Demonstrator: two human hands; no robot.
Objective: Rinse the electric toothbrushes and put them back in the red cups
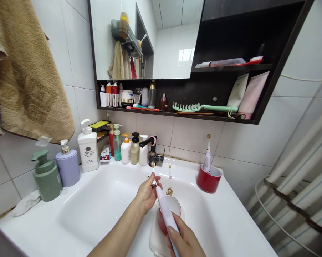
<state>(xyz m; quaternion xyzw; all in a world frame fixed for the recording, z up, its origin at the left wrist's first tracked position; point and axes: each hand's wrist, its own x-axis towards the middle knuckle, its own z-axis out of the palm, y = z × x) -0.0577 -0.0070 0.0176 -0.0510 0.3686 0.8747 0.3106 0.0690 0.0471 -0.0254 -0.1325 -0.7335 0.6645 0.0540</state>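
Over the sink, my left hand (148, 191) is closed with thumb and fingers round a small white electric toothbrush head (153, 170). Its bristles point up and away, just in front of the black faucet (152, 148). My right hand (184, 237) is wrapped round a pale lilac electric toothbrush handle (164, 207). The handle's thin tip is close to the base of the brush head; whether they touch I cannot tell. Below the handle, a red cup with a white inside (176, 204) is partly hidden. A second brush head (169, 172) is on the back ledge of the sink.
A red holder (209, 184) with another electric toothbrush (207, 159) stands at the right rim. Several pump bottles (88, 150) line the back and left of the white sink (96, 200). Overhead juts a dark cabinet shelf (177, 112); brown towels (29, 71) hang left.
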